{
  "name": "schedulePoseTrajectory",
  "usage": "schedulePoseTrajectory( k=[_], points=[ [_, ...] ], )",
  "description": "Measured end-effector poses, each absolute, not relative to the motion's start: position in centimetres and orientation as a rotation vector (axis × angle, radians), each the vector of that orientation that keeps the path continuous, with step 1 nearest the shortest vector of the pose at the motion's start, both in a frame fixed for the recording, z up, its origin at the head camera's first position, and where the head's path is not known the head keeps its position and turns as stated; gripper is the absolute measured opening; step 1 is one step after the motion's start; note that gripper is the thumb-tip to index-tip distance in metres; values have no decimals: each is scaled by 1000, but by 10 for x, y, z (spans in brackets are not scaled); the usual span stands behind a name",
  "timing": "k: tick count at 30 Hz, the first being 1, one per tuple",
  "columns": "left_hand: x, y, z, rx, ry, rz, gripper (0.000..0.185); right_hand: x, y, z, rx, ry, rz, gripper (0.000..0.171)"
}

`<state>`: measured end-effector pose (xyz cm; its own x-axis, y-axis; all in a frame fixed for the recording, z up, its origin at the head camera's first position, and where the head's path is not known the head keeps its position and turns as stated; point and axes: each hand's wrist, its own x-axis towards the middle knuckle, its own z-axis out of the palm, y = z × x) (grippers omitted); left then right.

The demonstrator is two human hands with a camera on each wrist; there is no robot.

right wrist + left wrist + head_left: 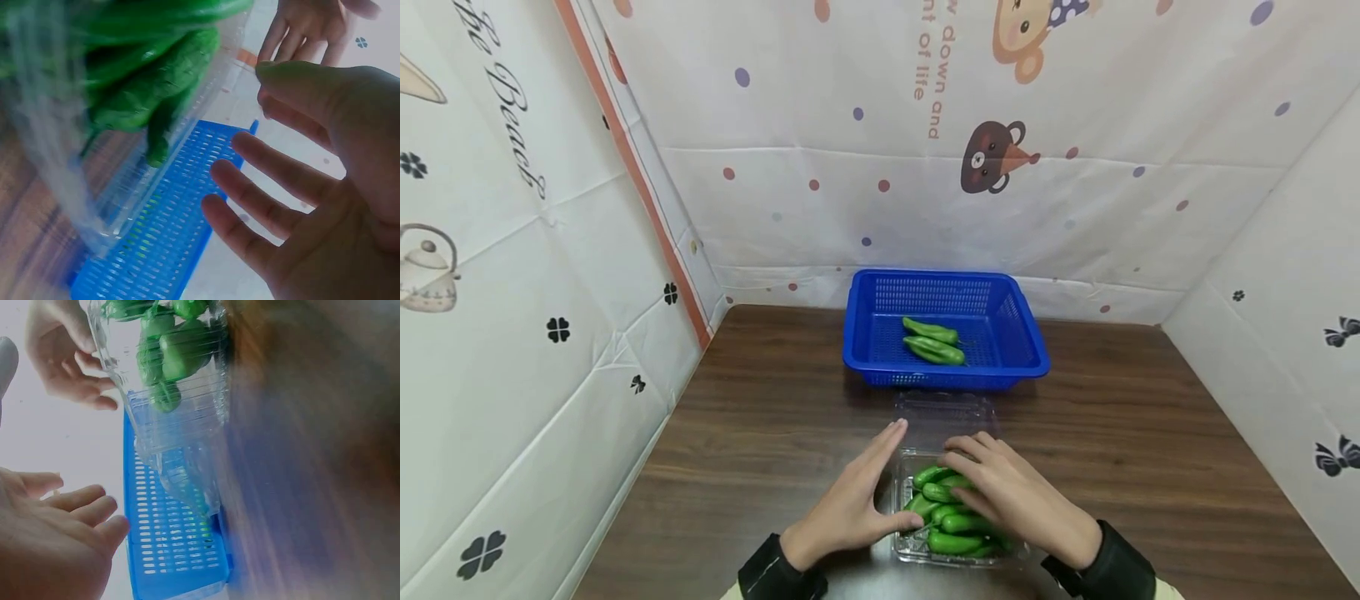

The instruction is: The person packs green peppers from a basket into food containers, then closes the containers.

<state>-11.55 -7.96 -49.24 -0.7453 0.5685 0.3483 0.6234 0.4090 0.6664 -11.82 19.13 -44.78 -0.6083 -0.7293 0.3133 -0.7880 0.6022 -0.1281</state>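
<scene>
A clear plastic clamshell box (pixel 913 547) holds several green peppers (pixel 953 543), its transparent lid (pixel 943 410) folded back on the far side. At the box's left edge, my left hand (pixel 853 502) is spread with fingers straight and thumb over the peppers' left end. The right hand (pixel 1017 493) hovers over the right part of the box, its fingers extended and slightly bent. In the right wrist view the right hand (pixel 325 169) grips nothing, and its palm shows bare. The left wrist view shows the left hand (pixel 59 534) holding nothing, apart from the box.
Behind the box stands a blue plastic basket (pixel 955 377) with two green peppers (pixel 934 350) lying in it. The lid lies just in front of the basket. Printed white sheets (pixel 820 208) enclose the brown wooden table (pixel 760 417) at the back and sides.
</scene>
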Motion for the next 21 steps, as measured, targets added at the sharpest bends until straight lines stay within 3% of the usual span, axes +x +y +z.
schedulePoseTrajectory(
  k=[7, 21],
  points=[
    [-127, -78, -489, -1039, -2482, -1207, 110, -130, 184, -435, 1224, -2531, 433, 60],
    [-148, -77, -478, -900, -2410, -1164, 101, -167, 176, -409, 1216, -2415, 451, 63]
  ],
)
